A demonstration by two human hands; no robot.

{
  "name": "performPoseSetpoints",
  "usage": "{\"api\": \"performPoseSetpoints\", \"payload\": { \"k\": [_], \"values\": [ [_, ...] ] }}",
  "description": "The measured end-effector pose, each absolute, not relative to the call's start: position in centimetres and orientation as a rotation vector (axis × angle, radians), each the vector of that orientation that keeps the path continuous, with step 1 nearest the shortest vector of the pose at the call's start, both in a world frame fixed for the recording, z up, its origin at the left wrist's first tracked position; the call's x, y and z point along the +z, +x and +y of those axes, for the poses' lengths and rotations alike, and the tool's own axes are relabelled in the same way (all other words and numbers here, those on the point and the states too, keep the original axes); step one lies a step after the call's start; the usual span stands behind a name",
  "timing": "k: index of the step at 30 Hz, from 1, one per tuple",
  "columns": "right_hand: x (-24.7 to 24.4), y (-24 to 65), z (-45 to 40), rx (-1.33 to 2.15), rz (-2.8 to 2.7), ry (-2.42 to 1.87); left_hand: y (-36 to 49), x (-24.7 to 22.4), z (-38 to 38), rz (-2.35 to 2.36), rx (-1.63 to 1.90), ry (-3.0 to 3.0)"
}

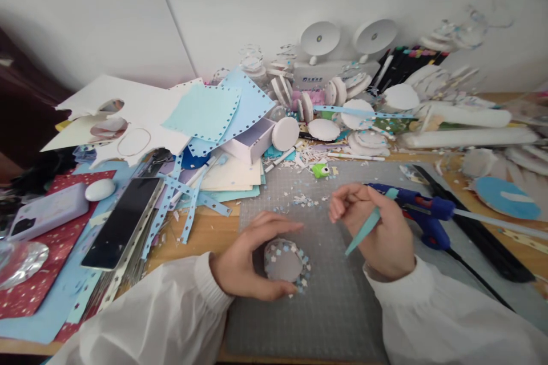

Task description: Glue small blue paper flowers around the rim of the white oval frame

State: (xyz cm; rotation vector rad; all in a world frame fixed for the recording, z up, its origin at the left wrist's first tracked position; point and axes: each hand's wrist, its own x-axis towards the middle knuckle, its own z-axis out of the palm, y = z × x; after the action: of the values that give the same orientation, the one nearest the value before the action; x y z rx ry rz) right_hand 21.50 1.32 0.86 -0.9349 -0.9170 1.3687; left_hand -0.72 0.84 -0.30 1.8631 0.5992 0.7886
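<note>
Left hand [244,265]: thumb and fingers curved in an open C around the rim of a small round disc [286,262], touching its edge on the near and far sides, not closed over it. The disc lies flat on the grey cutting mat [342,308], just right of the palm.

Disc: pale, matte face, thick like foam or card; its rim carries a band of tiny star cut-outs in light blue and white, rough and uneven.

Right hand [377,234]: fingers pinched together on a slim teal tool [363,231], held like a pen. Its long axis slants down and left, the tip pointing at the disc but apart from it. The disc lies down and left of this grip; the left hand is the nearer of the two.

Blue glue gun [422,214]: hard plastic, lying on the mat just beyond the right hand, nozzle toward it.

Mat: gridded, scattered with paper stars [302,201].

Further out: light blue sheets with punched star borders [214,111], white paper discs [324,129], a dark phone [122,222], white paper rolls [466,137], a wooden table [205,234].

Both sleeves [171,308]: white, gathered at the cuff.
</note>
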Motion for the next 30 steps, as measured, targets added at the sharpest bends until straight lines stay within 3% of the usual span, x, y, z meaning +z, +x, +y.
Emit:
{"api": "performPoseSetpoints", "payload": {
  "k": [11,30],
  "values": [
    [0.3,21.6,1.4,1.511,-0.88,-1.042,-0.4,-0.1,1.9,0.655,1.096,0.737],
    [0.0,21.2,1.4,1.53,-0.867,-1.087,-0.6,-0.4,2.1,0.613,1.11,0.562]
  ]
}}
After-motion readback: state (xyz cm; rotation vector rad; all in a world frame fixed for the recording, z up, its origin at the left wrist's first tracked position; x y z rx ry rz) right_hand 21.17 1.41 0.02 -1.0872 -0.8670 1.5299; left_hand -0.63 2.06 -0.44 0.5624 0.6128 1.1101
